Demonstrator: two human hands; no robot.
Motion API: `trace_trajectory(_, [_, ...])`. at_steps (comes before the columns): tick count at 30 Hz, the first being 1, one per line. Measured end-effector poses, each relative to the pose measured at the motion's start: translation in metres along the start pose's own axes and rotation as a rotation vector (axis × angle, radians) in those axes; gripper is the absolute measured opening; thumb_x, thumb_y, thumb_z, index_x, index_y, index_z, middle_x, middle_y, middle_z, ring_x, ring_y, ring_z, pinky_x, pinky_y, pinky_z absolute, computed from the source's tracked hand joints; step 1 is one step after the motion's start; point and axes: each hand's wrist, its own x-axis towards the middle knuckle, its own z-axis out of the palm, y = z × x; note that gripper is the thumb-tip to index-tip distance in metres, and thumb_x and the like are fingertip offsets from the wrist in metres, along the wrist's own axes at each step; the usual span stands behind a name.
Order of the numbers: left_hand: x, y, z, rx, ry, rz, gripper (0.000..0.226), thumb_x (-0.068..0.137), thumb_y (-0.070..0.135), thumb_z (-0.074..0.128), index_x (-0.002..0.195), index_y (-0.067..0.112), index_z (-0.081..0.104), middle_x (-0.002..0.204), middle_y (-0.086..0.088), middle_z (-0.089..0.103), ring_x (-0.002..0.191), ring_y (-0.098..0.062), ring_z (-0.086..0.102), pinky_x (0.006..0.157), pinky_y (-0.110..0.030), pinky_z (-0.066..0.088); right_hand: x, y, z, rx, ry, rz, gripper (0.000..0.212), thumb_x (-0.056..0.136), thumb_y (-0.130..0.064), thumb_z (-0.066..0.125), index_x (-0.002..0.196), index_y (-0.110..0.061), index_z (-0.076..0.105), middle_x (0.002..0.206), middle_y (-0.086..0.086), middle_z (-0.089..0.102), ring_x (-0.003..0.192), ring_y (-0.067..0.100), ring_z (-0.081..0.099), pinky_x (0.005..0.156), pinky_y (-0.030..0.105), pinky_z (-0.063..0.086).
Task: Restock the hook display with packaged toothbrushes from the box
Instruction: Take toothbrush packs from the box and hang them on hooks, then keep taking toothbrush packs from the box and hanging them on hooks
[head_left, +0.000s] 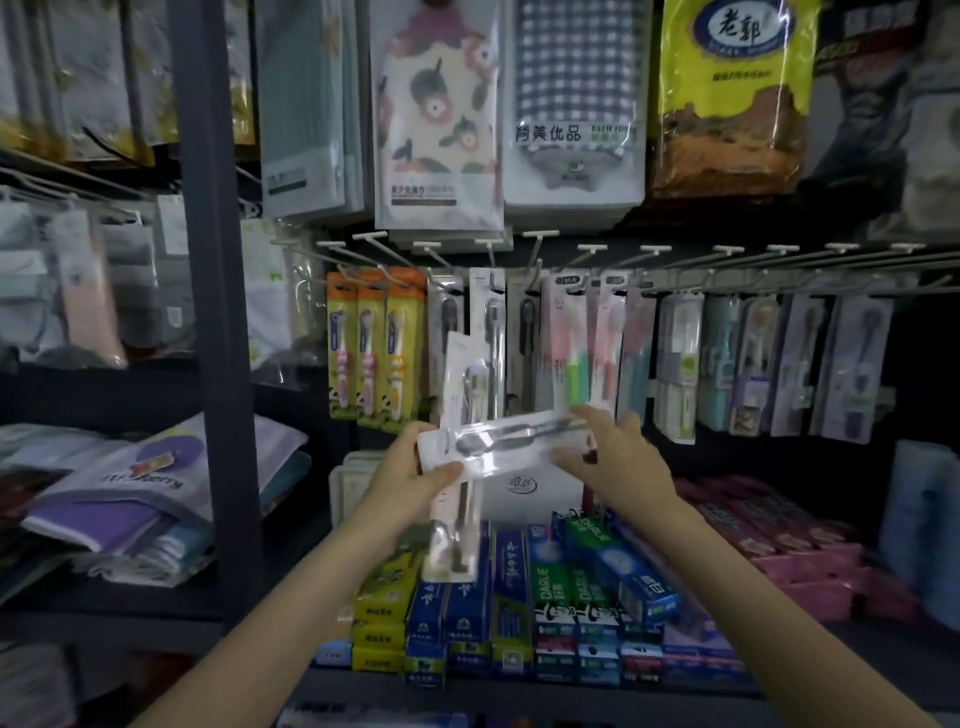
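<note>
Holding two clear toothbrush packs, the left hand (415, 467) grips an upright pack (460, 457) and one end of a crosswise pack (498, 441). The right hand (618, 457) pinches that pack's other end, below the hook display (597, 260). Green toothpaste boxes (550, 582) beneath read "DARLIE"; a bag (130, 478) at left reads "Strawberry".
</note>
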Motion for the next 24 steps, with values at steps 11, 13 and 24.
trace_trajectory(11, [0.009,-0.003,-0.035,-0.163,0.082,-0.017,0.019,0.086,0.004,0.06,0.1,0.016,0.057,0.09,-0.003,0.068,0.08,-0.017,0.065,0.066,-0.026,0.054,0.015,-0.004,0.007,0.463,0.053,-0.104,0.019,0.09,-0.016,0.059,0.106,-0.013,0.049,0.091,-0.004,0.056,0.073,0.013,0.057,0.051,0.01,0.041])
trace_trajectory(13, [0.008,-0.009,-0.046,-0.134,0.127,-0.035,0.017,0.087,0.002,0.059,0.092,0.018,0.057,0.084,-0.002,0.067,0.075,-0.017,0.064,0.06,-0.025,0.052,0.026,0.0,0.001,0.53,0.153,0.011,0.027,0.09,-0.014,0.058,0.115,-0.008,0.05,0.1,0.006,0.059,0.076,0.018,0.056,0.055,0.02,0.044])
trace_trajectory(24, [0.024,-0.028,-0.049,0.028,0.079,-0.054,0.016,0.09,0.005,0.055,0.085,0.02,0.057,0.073,0.004,0.059,0.066,-0.009,0.053,0.057,-0.022,0.039,0.082,-0.04,-0.023,0.184,0.322,-0.037,0.03,0.091,-0.009,0.056,0.119,-0.002,0.049,0.1,0.016,0.061,0.081,0.027,0.055,0.066,0.031,0.042])
